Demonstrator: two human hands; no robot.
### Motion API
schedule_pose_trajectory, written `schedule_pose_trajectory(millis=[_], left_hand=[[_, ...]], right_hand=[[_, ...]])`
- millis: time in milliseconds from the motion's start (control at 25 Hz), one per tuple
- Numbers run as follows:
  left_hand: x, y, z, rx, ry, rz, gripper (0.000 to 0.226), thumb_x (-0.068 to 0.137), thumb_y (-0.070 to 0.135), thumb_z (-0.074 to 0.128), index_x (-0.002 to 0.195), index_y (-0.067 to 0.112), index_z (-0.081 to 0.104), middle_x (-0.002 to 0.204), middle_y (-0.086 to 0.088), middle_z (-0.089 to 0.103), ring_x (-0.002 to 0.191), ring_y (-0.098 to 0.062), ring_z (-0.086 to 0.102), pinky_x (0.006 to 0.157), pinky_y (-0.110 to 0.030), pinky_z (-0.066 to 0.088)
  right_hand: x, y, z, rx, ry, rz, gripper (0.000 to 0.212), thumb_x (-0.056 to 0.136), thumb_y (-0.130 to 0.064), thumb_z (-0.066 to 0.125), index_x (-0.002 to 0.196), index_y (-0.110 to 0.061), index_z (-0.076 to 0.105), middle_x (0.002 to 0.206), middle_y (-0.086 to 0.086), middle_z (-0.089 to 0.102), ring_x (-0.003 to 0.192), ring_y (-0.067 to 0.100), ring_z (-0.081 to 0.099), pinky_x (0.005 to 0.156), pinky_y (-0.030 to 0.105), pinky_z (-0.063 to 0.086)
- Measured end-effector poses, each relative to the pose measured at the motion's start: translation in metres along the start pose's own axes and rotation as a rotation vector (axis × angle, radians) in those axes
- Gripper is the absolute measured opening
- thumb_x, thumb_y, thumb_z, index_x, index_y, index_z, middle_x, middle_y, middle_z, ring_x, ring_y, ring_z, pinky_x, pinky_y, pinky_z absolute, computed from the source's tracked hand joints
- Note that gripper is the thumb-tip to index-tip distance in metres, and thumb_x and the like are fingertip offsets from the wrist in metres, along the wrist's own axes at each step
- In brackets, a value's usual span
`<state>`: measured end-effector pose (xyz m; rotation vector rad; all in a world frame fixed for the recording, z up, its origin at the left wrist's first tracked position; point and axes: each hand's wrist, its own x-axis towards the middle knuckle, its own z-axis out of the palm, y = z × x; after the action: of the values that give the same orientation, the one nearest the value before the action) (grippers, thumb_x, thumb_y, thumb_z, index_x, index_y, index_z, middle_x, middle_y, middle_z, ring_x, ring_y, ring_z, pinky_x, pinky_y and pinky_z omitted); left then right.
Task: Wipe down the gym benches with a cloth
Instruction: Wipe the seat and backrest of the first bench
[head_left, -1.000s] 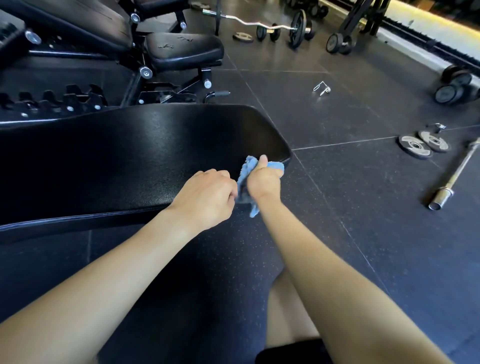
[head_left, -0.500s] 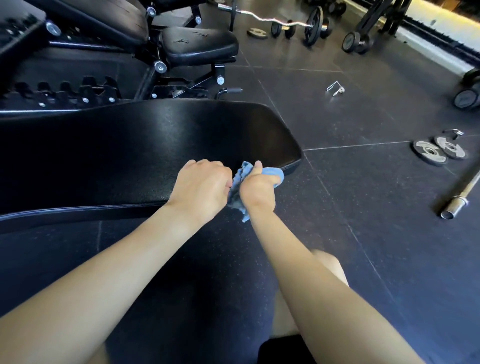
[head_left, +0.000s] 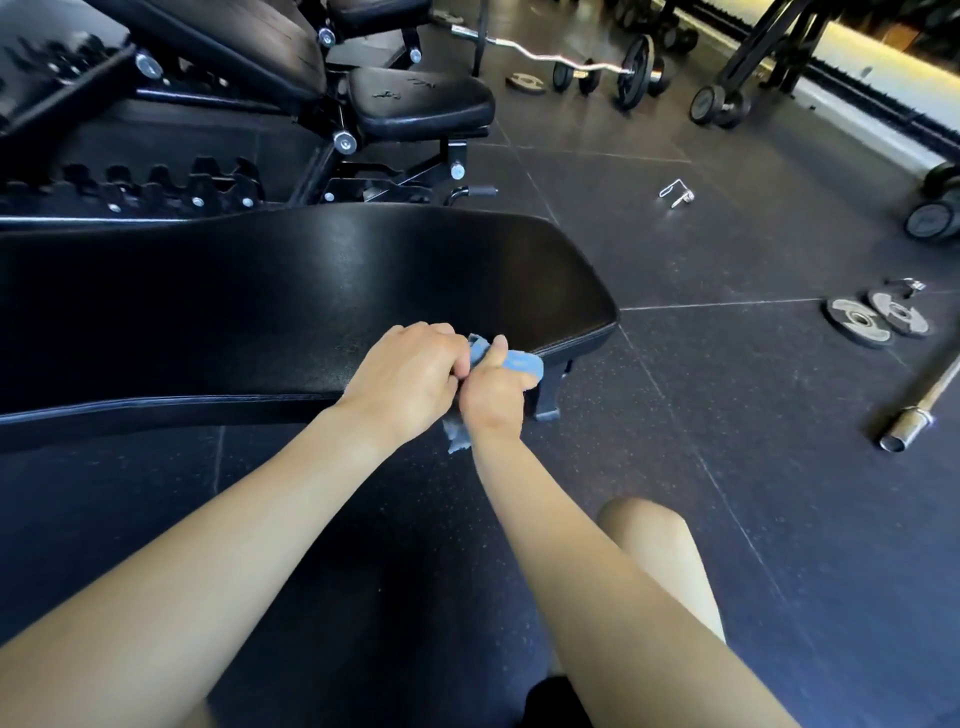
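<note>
Head view: both hands are seen meeting over the near edge of the bench pad, just right of the frame's centre
Bench: a long black pad is laid from 9 o'clock towards the centre, with its rounded end turned to 3 o'clock
Cloth: a blue cloth is held bunched at the pad's near edge, close to the rounded end; a tail is left hanging towards 6 o'clock below the right wrist
Left hand: the fingers are curled, knuckles up, and seem to be pinched on a fold at the cloth's 9 o'clock side; the fingertips are hidden
Right hand: the cloth is gripped in a closed fist, with the thumb laid up along it towards 12 o'clock
Step in hand: the cloth is judged to be regathered or refolded between strokes, not swept across the pad; how much of the pad has been wiped cannot be told
Next move: one hand should be freed, the cloth flattened onto the pad and drawn towards 9 o'clock in overlapping passes, the edge seam included
Second bench: another black seat is seen at 12 o'clock and is judged to be left for later
Floor clutter: weight plates and a barbell are lying at 3 o'clock, well apart from the hands
</note>
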<state>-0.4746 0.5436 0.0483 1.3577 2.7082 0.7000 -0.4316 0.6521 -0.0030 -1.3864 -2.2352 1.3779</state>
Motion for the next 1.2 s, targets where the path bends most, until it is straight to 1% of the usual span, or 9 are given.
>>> schedule_pose_trajectory(millis=[120,200,280,440,600,800,960,1120,1200], left_hand=[[-0.004,-0.004,-0.003,-0.047,0.028,-0.027,0.018,0.090,0.008,0.062,0.087,0.023,0.071,0.092,0.009,0.062,0.084,-0.016,0.055,0.081,-0.027,0.035],[-0.007,-0.004,-0.005,-0.019,0.027,-0.021,0.018,0.092,0.009,0.062,0.088,0.025,0.070,0.091,0.010,0.062,0.086,-0.015,0.056,0.086,-0.029,0.037],[-0.010,-0.009,-0.009,0.001,0.026,-0.044,0.019,0.093,0.009,0.061,0.089,0.025,0.069,0.090,0.010,0.064,0.087,-0.016,0.057,0.087,-0.031,0.040],[-0.015,-0.023,-0.018,-0.138,-0.006,-0.182,0.019,0.091,0.008,0.064,0.082,0.024,0.070,0.080,0.008,0.067,0.065,-0.011,0.059,0.062,-0.028,0.048],[-0.010,-0.023,-0.022,-0.189,-0.026,-0.222,0.026,0.085,0.002,0.061,0.078,0.025,0.072,0.077,0.008,0.068,0.065,-0.014,0.064,0.058,-0.027,0.053],[-0.006,-0.024,-0.022,-0.149,-0.045,-0.204,0.019,0.087,0.008,0.071,0.079,0.025,0.073,0.077,0.013,0.066,0.071,-0.011,0.064,0.063,-0.026,0.049],[-0.009,-0.027,-0.016,-0.147,0.001,-0.210,0.020,0.086,0.010,0.070,0.076,0.027,0.070,0.074,0.012,0.066,0.076,-0.016,0.063,0.072,-0.029,0.048],[-0.009,-0.026,-0.013,-0.114,0.048,-0.166,0.029,0.080,0.000,0.061,0.074,0.027,0.070,0.067,0.013,0.063,0.070,-0.014,0.061,0.090,-0.033,0.046],[-0.009,-0.027,-0.014,-0.107,0.066,-0.153,0.028,0.082,0.001,0.061,0.074,0.027,0.070,0.069,0.014,0.064,0.071,-0.013,0.062,0.095,-0.035,0.044]], right_hand=[[0.018,-0.008,-0.021,-0.099,0.000,0.073,0.054,0.110,-0.028,0.027,0.162,-0.019,0.016,0.152,0.027,0.031,0.130,0.039,0.048,0.107,0.041,0.039],[0.041,-0.016,-0.046,-0.040,0.086,0.113,0.051,0.111,-0.031,0.024,0.157,-0.011,0.027,0.152,0.024,0.039,0.137,0.037,0.042,0.108,0.037,0.032],[0.052,-0.016,-0.058,0.142,0.127,0.217,0.060,0.109,-0.048,0.026,0.153,-0.007,0.031,0.150,0.018,0.045,0.136,0.034,0.044,0.105,0.034,0.033],[0.018,-0.014,-0.031,0.421,0.168,0.323,0.074,0.101,-0.064,0.037,0.147,-0.006,0.033,0.143,0.017,0.055,0.129,0.036,0.053,0.106,0.040,0.037],[-0.021,-0.011,0.016,0.331,0.028,0.228,0.057,0.108,-0.050,0.032,0.155,-0.018,0.026,0.145,0.014,0.050,0.117,0.030,0.056,0.092,0.035,0.040],[0.014,-0.017,-0.022,0.251,0.077,0.205,0.055,0.110,-0.041,0.019,0.160,-0.017,0.024,0.154,0.025,0.036,0.134,0.038,0.046,0.109,0.041,0.034],[0.021,-0.017,-0.020,0.377,0.212,0.279,0.054,0.110,-0.039,0.029,0.160,-0.019,0.020,0.152,0.018,0.041,0.130,0.036,0.050,0.095,0.036,0.037],[-0.027,-0.002,0.030,0.312,0.049,-0.006,0.048,0.109,-0.028,0.029,0.155,-0.019,0.031,0.148,0.029,0.034,0.125,0.044,0.047,0.087,0.038,0.035],[-0.026,-0.006,0.033,0.362,0.083,0.121,0.052,0.108,-0.044,0.031,0.150,-0.015,0.030,0.137,0.018,0.048,0.111,0.035,0.052,0.087,0.037,0.036]])
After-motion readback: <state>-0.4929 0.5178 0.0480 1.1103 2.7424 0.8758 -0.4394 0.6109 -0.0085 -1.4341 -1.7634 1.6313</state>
